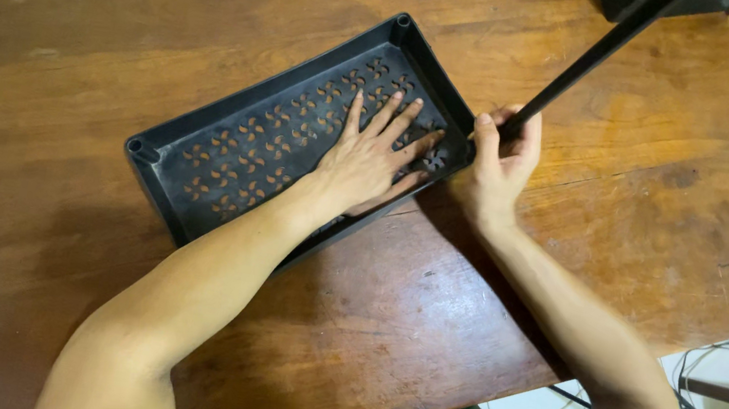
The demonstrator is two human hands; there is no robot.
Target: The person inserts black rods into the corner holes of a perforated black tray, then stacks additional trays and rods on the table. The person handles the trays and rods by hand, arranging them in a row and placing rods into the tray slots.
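One black plastic tray (193,168) is lying at an angle on the wooden desk (67,36). Its floor is showing rows of small cut-out holes, and nothing is lying in it. The left hand (367,158) is pressing flat on the tray floor, fingers spread, grip wide and holding nothing. The right hand (502,163) is closing its grip around a black rod (591,60) at the tray's near corner.

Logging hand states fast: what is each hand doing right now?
Left hand: open, fingers spread flat inside the black perforated tray.
Right hand: closed around the black pole.
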